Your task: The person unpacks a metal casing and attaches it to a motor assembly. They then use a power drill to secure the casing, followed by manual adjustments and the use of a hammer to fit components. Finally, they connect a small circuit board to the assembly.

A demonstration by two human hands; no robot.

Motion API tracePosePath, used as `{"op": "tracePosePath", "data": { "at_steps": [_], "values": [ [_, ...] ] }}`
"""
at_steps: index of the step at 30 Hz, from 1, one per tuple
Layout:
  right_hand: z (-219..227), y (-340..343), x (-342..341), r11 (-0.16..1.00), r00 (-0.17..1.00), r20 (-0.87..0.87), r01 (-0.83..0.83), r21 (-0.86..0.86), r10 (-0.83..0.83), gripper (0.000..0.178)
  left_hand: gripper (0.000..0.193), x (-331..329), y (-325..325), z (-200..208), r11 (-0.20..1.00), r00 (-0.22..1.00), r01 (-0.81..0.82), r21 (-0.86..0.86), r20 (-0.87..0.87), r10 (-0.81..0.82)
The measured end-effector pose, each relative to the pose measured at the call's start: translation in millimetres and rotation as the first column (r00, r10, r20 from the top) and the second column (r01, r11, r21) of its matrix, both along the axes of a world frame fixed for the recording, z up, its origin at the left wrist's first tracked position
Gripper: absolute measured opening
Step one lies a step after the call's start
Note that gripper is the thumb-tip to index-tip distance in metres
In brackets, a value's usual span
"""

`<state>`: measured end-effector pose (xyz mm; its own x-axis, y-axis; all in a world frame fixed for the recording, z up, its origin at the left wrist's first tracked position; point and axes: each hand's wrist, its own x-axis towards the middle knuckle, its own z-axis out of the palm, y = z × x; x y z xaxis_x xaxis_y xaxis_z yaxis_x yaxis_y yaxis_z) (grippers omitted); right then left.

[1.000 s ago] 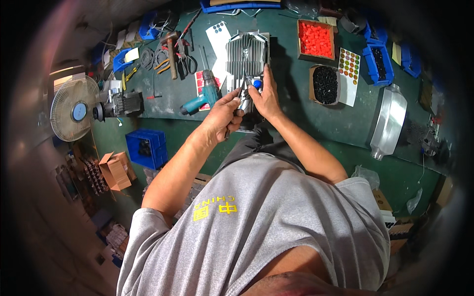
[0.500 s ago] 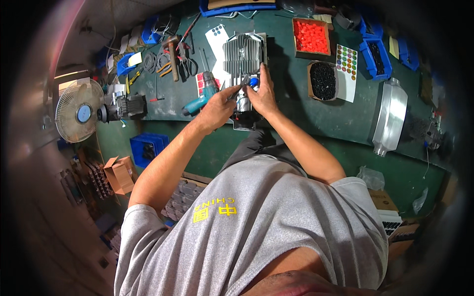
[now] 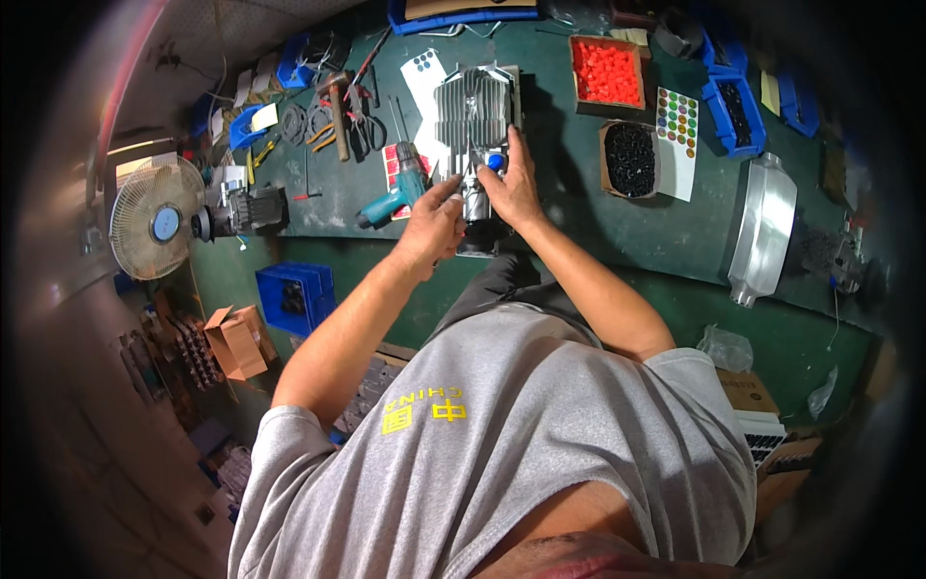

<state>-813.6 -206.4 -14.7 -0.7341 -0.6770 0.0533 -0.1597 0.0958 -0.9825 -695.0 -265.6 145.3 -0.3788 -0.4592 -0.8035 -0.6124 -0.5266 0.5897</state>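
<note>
Left hand (image 3: 434, 229): hid the palm and any contents.
Right hand (image 3: 515, 196): hid its own palm.
Finned metal unit (image 3: 473, 116): was partly covered at the near end by both hands.
Far blue tray (image 3: 463, 16): was cut off at the edge.
Black pieces (image 3: 632, 162): were too small to tell singly.
Dark machinery (image 3: 844, 262) at right: was blurred.

- Bench (image 3: 666, 232): open lane between finned metal unit (image 3: 473, 108) and carton of black pieces (image 3: 605, 164); right hand (image 3: 514, 193) lies along its left side.
- Second passage, between that carton and silver canister (image 3: 762, 232), widening toward the near edge.
- Left approach pinched: drill (image 3: 411, 179) close beside the unit, left hand (image 3: 436, 224) in front.
- Farther left, hammer (image 3: 336, 116) and pliers (image 3: 365, 127) obstruct.
- Gap between hands seems narrow; fingers hide much.
</note>
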Motion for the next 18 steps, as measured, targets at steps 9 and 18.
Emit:
{"op": "tracePosePath", "data": {
  "at_steps": [9,18],
  "values": [
    [13,-62,-75,0.990,0.982,-0.137,0.119,-0.070,-0.128,0.069,0.026,0,15,-24,0.982,0.982,-0.176,0.075,-0.054,0.180],
    [10,-133,-114,0.961,0.956,-0.234,-0.117,0.250,0.177,0.057,0.023,-8,19,-24,0.935,0.945,-0.314,0.167,-0.044,0.325]
  ]
}}
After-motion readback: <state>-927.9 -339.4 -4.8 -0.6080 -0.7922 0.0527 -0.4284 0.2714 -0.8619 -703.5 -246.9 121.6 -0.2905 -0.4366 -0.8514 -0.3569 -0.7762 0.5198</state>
